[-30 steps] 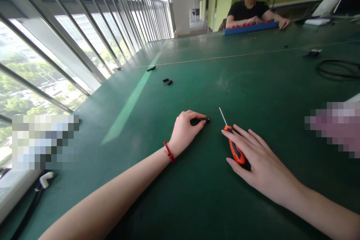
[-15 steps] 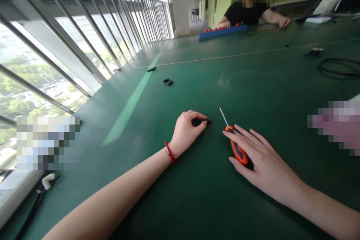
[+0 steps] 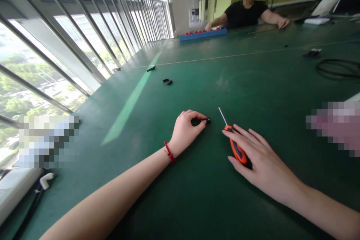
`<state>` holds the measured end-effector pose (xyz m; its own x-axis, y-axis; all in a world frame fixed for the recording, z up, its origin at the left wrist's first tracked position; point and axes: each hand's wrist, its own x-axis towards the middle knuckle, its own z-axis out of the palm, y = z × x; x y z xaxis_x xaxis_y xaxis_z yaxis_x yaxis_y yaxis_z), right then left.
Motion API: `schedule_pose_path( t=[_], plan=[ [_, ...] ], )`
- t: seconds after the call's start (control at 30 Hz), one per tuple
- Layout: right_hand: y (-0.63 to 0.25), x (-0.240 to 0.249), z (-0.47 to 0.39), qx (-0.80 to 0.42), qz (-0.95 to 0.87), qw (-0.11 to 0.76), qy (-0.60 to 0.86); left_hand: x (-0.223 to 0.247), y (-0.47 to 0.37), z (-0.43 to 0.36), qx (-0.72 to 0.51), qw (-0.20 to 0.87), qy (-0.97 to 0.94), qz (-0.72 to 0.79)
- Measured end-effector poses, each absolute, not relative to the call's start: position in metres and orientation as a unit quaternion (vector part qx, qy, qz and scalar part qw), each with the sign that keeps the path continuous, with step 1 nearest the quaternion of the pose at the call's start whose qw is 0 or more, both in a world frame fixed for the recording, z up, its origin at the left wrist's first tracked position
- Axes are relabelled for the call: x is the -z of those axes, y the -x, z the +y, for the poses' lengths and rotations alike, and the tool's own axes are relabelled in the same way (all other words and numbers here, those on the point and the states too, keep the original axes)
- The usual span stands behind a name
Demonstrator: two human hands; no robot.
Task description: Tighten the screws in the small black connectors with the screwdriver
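Observation:
My left hand (image 3: 188, 128), with a red cord bracelet at the wrist, pinches a small black part (image 3: 207, 120) against the green table (image 3: 180, 180). The part's tip sticks out past thumb and forefinger; the rest is mostly covered. To the right lies a screwdriver (image 3: 236, 149) with an orange and dark handle, its metal shaft pointing away from me. My right hand (image 3: 260, 155) rests over it with the fingers spread, one finger across the upper handle and the thumb beside it, not wrapped round it.
Several small black pieces (image 3: 169, 82) lie farther back. Across the table a person (image 3: 246, 15) touches a long blue holder (image 3: 202, 35) with red pieces. A black cable (image 3: 337, 68) is at the right; metal railings (image 3: 101, 18) line the left.
The long blue holder has moved left along the far side, with the other person's hand reaching farther left. My two hands have stayed nearly still.

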<state>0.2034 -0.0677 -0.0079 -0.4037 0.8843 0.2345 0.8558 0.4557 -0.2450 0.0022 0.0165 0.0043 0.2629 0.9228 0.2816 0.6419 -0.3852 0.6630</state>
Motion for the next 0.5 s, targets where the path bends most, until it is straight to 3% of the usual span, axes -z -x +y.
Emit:
schedule_pose_path(
  t=[0.33,0.5],
  plan=[
    [-0.203,0.01,-0.067,-0.049,-0.833,0.192,0.517,-0.005,-0.002,0.015,-0.362,0.197,-0.762,0.5],
    [-0.207,0.011,-0.064,-0.128,-0.772,0.32,0.534,-0.008,-0.006,0.005,-0.376,0.117,-0.819,0.417]
  ],
)
